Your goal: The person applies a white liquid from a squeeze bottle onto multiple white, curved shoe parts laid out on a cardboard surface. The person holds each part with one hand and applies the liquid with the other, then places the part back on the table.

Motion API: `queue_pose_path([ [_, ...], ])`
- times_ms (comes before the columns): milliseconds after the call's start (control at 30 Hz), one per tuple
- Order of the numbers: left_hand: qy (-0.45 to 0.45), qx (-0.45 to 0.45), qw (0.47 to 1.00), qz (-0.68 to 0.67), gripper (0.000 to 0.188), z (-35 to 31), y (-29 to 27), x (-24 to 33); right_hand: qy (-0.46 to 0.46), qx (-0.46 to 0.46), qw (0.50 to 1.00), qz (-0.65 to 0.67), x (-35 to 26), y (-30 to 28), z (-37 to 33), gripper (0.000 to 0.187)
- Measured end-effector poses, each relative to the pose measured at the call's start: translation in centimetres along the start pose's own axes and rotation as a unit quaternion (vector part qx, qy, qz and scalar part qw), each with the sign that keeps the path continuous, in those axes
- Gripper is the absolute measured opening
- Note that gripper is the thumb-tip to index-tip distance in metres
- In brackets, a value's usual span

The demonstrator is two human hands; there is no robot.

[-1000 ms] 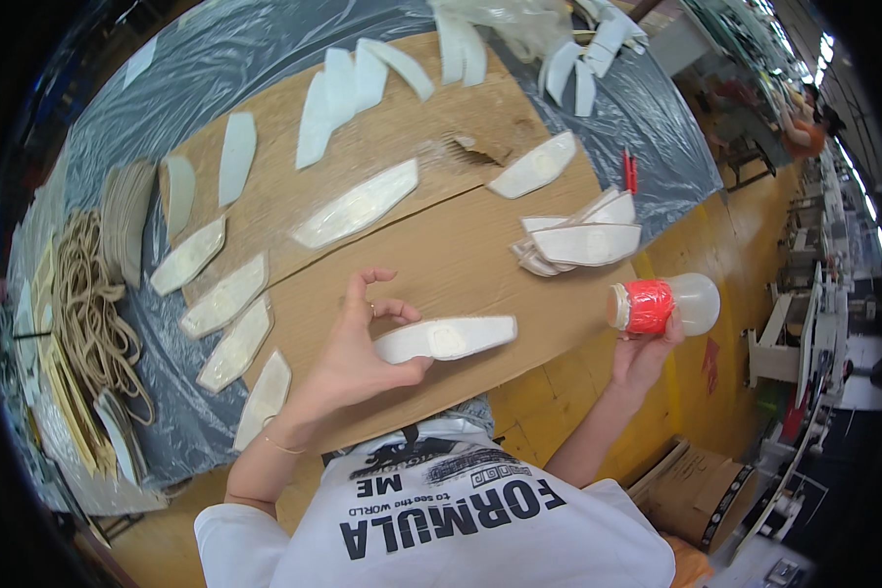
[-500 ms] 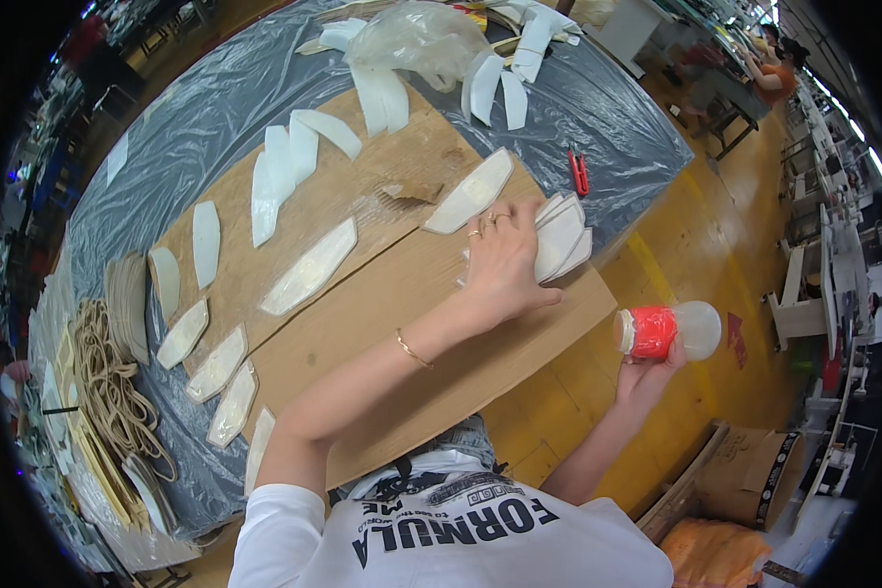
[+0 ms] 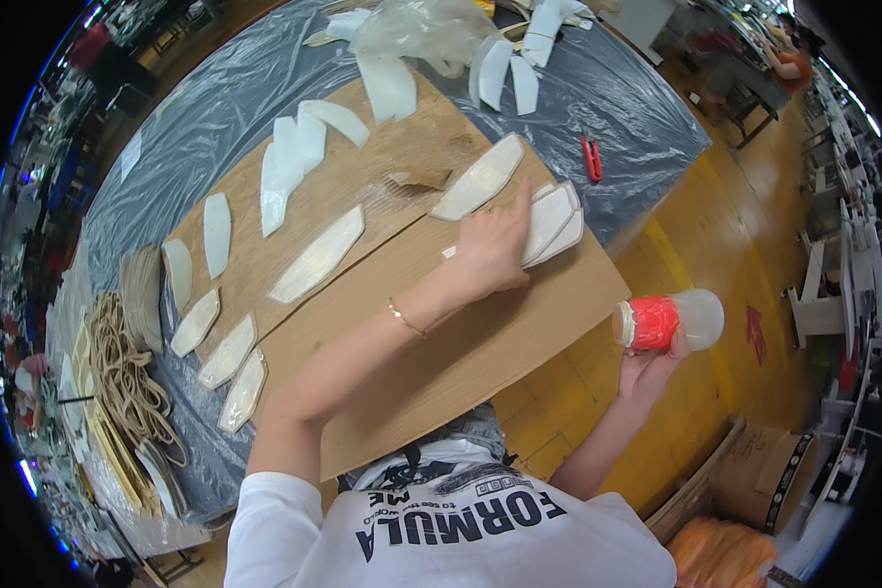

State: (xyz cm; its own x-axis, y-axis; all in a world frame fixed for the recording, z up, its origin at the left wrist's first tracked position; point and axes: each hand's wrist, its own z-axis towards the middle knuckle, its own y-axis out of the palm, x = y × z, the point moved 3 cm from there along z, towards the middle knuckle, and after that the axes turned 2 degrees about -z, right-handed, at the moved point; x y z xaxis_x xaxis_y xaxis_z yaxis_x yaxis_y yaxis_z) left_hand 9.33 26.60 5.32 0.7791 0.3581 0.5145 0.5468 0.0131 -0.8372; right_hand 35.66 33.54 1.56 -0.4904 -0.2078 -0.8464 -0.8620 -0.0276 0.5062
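Observation:
My left hand (image 3: 493, 247) lies over a fanned stack of white elongated pads (image 3: 556, 223) at the right of the cardboard sheet (image 3: 431, 343). One finger stretches toward the far side, with the thumb apart near the front edge; the other fingertips are hidden. Just beyond it rests a single white pad (image 3: 480, 178) with a glossy middle. Off the table's right side, my right hand (image 3: 649, 370) is closed around a translucent bottle (image 3: 699, 318) with a red band, held sideways, its neck pointing left.
More glossy pads (image 3: 318, 255) and plain white strips (image 3: 286, 162) lie spread over the cardboard. Red thread snips (image 3: 592, 159) sit on grey plastic sheeting. Coiled beige cord (image 3: 118, 367) lies at left, a clear plastic bag (image 3: 416, 31) at the back. An open carton (image 3: 759, 475) stands lower right.
My left hand has drawn in its spread fingers over the stack, whose pads now fan out less. My right hand keeps hold of the bottle. The whole view has shifted slightly.

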Motion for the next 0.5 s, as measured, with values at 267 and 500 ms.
queue_pose_path([
  [267, -0.113, 0.004, 0.993, 0.017, 0.12, -14.9, -0.9, -6.3, 0.077, -0.067, 0.995, -0.005, 2.9, 3.1, -2.2, 0.064],
  [500, -0.162, 0.083, 0.983, -0.007, 0.134, -21.4, -1.0, -7.8, 0.073, -0.265, 0.953, -0.128, 6.1, 10.2, -7.3, 0.06],
])
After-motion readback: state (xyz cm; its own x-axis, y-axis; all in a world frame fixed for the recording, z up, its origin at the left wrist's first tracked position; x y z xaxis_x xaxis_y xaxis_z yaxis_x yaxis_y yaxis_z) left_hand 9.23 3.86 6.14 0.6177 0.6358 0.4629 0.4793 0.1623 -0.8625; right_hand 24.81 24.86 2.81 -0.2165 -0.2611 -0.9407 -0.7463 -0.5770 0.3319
